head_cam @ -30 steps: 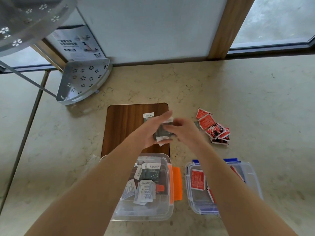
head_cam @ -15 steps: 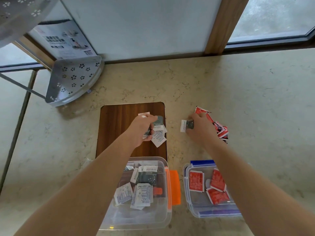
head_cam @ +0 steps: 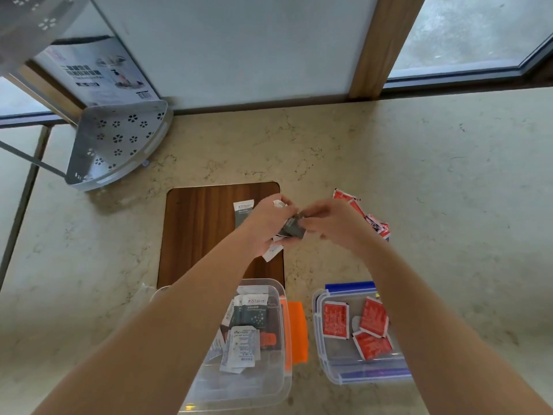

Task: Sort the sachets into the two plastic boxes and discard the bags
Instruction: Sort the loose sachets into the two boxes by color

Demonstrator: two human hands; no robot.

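Sachets (head_cam: pixel 291 229) pinched between left hand (head_cam: pixel 266 226) and right hand (head_cam: pixel 332 224) above the wooden board (head_cam: pixel 203 232); both grips clenched on them.

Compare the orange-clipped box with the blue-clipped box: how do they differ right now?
The orange-clipped box holds white and dark grey-green sachets; the blue-clipped box holds only red sachets. The orange-clipped box sits under the left forearm, next to the wooden board; the blue-clipped box sits to its right, below the loose red pile. Both are clear, open and lidless.
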